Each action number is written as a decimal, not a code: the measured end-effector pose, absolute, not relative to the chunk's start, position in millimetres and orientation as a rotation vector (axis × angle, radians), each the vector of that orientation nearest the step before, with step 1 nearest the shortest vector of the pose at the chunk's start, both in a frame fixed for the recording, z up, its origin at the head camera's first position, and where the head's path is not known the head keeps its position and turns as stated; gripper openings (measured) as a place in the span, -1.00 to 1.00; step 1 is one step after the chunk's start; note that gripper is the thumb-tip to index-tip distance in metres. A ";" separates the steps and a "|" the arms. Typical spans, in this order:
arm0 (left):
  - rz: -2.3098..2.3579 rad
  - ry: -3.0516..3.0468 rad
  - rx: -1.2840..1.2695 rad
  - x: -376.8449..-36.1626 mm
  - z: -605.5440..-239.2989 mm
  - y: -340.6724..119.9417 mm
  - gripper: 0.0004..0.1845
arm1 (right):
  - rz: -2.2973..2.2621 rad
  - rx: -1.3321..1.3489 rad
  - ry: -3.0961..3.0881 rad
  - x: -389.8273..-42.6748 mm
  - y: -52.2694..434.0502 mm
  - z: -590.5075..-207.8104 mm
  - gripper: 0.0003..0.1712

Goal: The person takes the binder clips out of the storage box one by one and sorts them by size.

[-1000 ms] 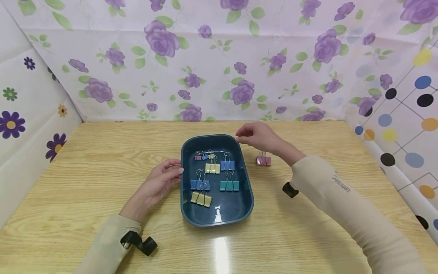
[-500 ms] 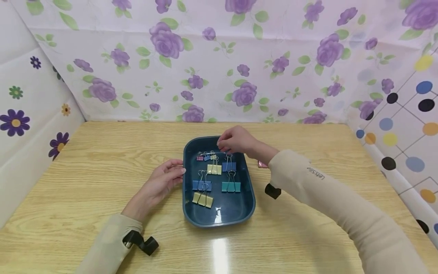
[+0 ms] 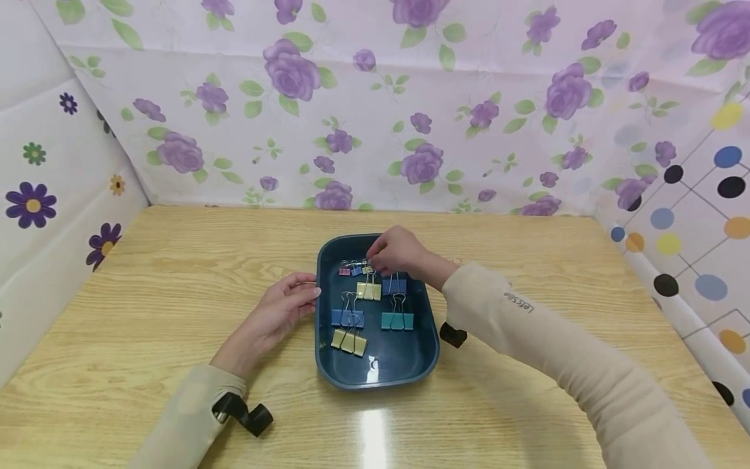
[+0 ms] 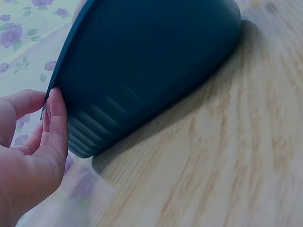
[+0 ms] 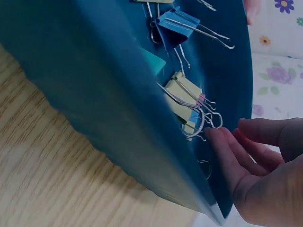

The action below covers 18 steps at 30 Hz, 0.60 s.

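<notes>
A dark blue-green tray [image 3: 375,385] holds several binder clips in different colours and sizes. My left hand [image 3: 288,301] pinches its left rim, thumb on one side and fingers on the other, as the left wrist view shows. My right hand [image 3: 398,253] reaches into the far end, fingertips right by the small yellow binder clip [image 3: 367,270]; in the right wrist view its thumb stands apart from the fingers. Beside that clip sit a small blue clip [image 3: 356,271] and a small pink clip [image 3: 344,271]. The right hand partly covers a larger blue clip [image 3: 394,286].
Nearer in the tray lie a pale yellow clip [image 3: 368,291], a teal clip [image 3: 397,320], another blue clip [image 3: 347,318] and a gold clip [image 3: 349,342]. Wire handles [image 3: 457,260] show behind the right sleeve. A flowered cloth [image 3: 363,117] hangs behind the wooden table [image 3: 222,260].
My right hand has moved left and down from the tray's far right corner to the small clips. Its sleeve now covers the larger pink clip on the table. The left hand keeps its hold.
</notes>
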<state>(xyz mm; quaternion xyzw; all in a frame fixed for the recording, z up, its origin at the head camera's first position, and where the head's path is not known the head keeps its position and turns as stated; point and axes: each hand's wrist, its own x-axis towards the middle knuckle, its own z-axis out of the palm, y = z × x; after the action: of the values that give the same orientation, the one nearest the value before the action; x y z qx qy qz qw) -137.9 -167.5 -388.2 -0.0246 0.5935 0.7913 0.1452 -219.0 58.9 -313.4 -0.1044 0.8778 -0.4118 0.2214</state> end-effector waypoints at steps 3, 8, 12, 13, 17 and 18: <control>2.282 1.705 -0.072 -138.1 -388.1 -167.8 -0.69 | -1.102 -0.291 2.430 -218.4 57.1 -316.8 -0.79; 2.291 1.683 -0.068 -138.8 -388.4 -167.5 -0.68 | -1.115 -0.307 2.380 -217.1 58.5 -321.5 -0.82; 2.296 1.677 -0.062 -139.0 -388.6 -168.1 -0.69 | -1.142 -0.328 2.345 -216.1 60.6 -321.4 -0.83; 2.296 1.675 -0.060 -139.1 -388.7 -168.3 -0.69 | -1.141 -0.334 2.340 -215.9 60.9 -321.2 -0.83; 2.296 1.673 -0.059 -139.1 -389.6 -169.0 -0.70 | -1.110 -0.384 2.348 -216.2 61.4 -319.7 -0.83; 2.297 1.673 -0.060 -139.0 -389.7 -169.3 -0.70 | -1.106 -0.395 2.352 -216.4 61.3 -319.0 -0.83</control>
<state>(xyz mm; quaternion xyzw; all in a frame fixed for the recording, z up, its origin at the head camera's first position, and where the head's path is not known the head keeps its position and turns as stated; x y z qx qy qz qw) -139.0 -169.3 -389.7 -0.0207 0.5820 0.7991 0.1492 -216.4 61.3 -319.0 -0.1454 0.8653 -0.4071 0.2537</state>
